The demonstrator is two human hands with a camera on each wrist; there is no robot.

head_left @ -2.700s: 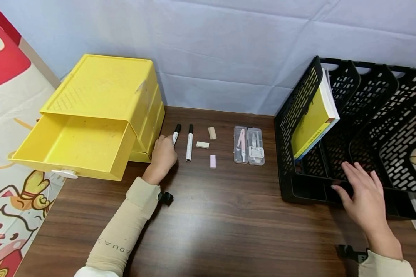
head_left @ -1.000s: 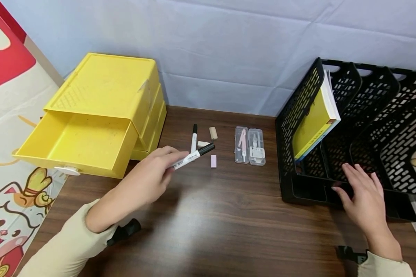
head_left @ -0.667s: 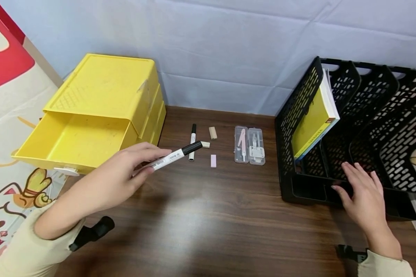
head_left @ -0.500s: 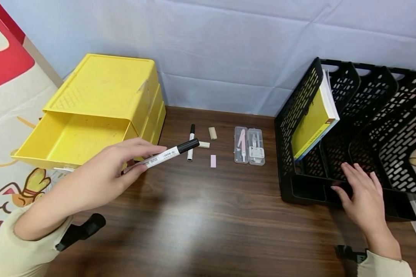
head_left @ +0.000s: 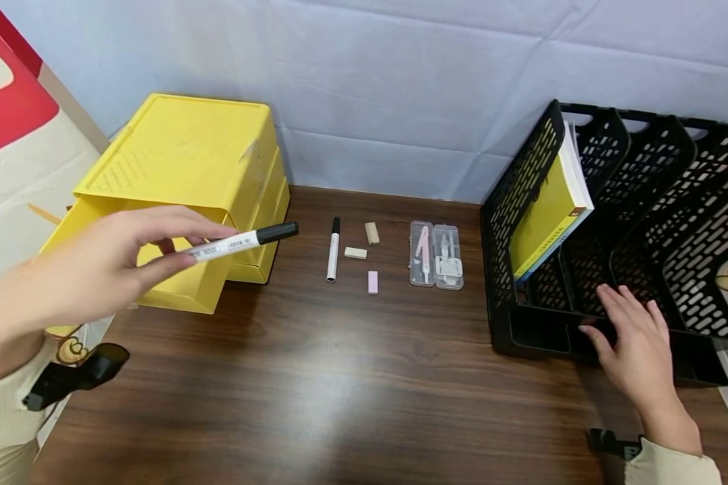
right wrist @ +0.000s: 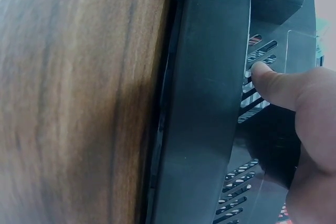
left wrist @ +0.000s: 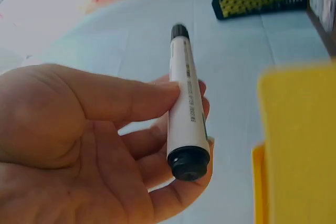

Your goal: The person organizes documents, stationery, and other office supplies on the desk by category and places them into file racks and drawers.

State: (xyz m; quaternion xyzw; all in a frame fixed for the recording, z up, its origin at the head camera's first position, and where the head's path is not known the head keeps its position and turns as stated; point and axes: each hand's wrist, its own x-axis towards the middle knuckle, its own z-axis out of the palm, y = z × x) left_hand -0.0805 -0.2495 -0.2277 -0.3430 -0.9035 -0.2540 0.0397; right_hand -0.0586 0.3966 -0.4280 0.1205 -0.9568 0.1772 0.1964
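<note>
Marker (head_left: 224, 246) is pinched in the left hand (head_left: 112, 259), near the yellow drawer unit (head_left: 176, 148); a firm hold, clear of its open drawer (head_left: 211, 286), seems advisable. The right hand (head_left: 637, 350), well right of the unit, is laid loosely on the black organizer (head_left: 501, 323). The marker's end plug (left wrist: 190, 164) is shown only from the left wrist.

Brown wood-grain table (head_left: 340, 384), pale glare near middle; at left, yellow drawer unit (head_left: 182, 145) standing on it, top drawer pulled out toward near side; right of unit, white marker (head_left: 332, 256) lying with black cap toward far edge; just right of marker, whitish block (head_left: 355, 253); behind that and slightly right, beige block (head_left: 372, 233); nearer, pale pink block (head_left: 373, 282); farther right, clear plastic case (head_left: 439, 266) lying open; at right, black rack (head_left: 502, 330) with upright dividers, well apart from drawer unit
</note>
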